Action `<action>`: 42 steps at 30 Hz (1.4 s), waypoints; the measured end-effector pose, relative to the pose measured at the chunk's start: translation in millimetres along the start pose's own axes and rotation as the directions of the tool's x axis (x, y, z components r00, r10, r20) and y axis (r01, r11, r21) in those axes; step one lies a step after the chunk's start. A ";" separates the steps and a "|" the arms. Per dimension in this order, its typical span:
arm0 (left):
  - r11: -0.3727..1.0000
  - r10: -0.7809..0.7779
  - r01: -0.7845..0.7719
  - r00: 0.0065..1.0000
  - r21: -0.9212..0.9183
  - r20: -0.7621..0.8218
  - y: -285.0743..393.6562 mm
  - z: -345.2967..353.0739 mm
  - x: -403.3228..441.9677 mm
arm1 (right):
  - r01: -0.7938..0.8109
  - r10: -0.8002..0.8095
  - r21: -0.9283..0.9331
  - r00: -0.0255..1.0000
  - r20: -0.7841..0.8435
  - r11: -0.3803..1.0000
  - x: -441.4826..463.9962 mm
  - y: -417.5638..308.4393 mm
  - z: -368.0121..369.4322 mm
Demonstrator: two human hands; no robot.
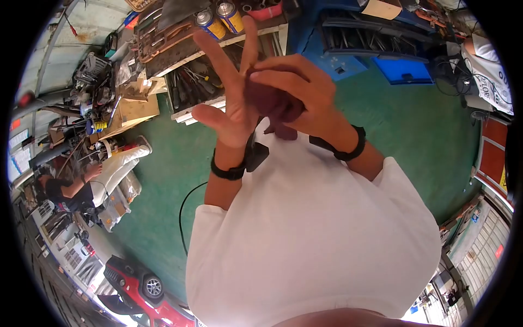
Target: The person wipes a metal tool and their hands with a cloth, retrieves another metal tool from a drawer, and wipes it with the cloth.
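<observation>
My left hand [231, 98] is held up in front of my chest with its thumb and fingers spread apart. Against its inner side, near the base of the fingers, my right hand [310, 92] presses a dark maroon rag [269, 101]. The rag is bunched in the right fingers, and a loose end hangs below them. Part of the left hand lies hidden behind the cloth and the right fingers. Both wrists carry black bands.
Ahead stands a workbench with two yellow-and-blue cans [230, 17] and an open tool drawer [193, 82]. A blue tool cabinet [376, 35] has drawers pulled out. At left, another person [71, 188] sits by cluttered shelves. A red car [147, 294] stands lower left.
</observation>
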State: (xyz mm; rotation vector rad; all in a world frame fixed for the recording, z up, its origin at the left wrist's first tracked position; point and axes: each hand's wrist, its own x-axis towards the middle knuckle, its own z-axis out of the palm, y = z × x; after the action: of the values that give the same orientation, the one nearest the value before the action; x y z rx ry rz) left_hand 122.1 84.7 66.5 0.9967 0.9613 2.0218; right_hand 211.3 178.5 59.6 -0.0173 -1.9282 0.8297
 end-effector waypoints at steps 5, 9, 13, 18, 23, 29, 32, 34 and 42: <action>0.996 0.043 -0.049 0.995 0.078 0.085 -10.9 -1.3 -1.2 | -0.134 0.136 -0.063 0.990 0.031 0.989 2.0 -0.3 -10.0; 0.986 0.015 -0.031 0.995 0.164 0.094 -10.0 -4.8 0.6 | -0.096 0.100 -0.103 0.994 0.040 0.990 5.9 7.1 -9.1; 0.984 -0.020 -0.001 0.993 0.179 0.117 -8.6 -9.3 1.2 | -0.219 0.219 -0.031 0.976 0.004 0.975 3.1 15.3 -5.4; 0.981 -0.023 -0.004 0.990 0.193 0.137 -12.2 -5.3 -4.5 | -0.272 0.275 0.042 0.945 -0.176 0.961 13.2 19.0 -18.2; 0.994 -0.101 0.099 0.993 0.035 0.061 -7.6 5.4 0.4 | -0.293 0.288 0.042 0.952 0.107 0.955 19.9 -1.8 -21.8; 0.979 -0.202 0.200 0.978 0.043 0.050 -11.4 -7.4 1.9 | -0.321 0.328 -0.076 0.936 0.123 0.944 11.8 15.9 -9.6; 0.978 -0.205 0.206 0.978 -0.042 0.042 -13.7 -7.6 6.6 | -0.297 0.303 -0.107 0.952 0.038 0.949 8.6 34.9 -2.5; 0.977 -0.196 0.197 0.980 -0.085 0.020 -13.4 -4.6 7.2 | -0.343 0.341 -0.076 0.939 -0.037 0.936 10.6 43.8 -6.3; 0.972 -0.221 0.224 0.974 -0.067 0.055 -21.2 -17.6 10.4 | -0.219 0.222 -0.042 0.973 0.061 0.975 10.7 29.6 -4.6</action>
State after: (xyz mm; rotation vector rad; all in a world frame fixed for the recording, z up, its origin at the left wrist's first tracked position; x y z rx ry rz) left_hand 107.4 98.2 44.8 0.8534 0.9238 1.8258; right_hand 199.8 207.3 52.8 -0.2325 -2.0277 0.9526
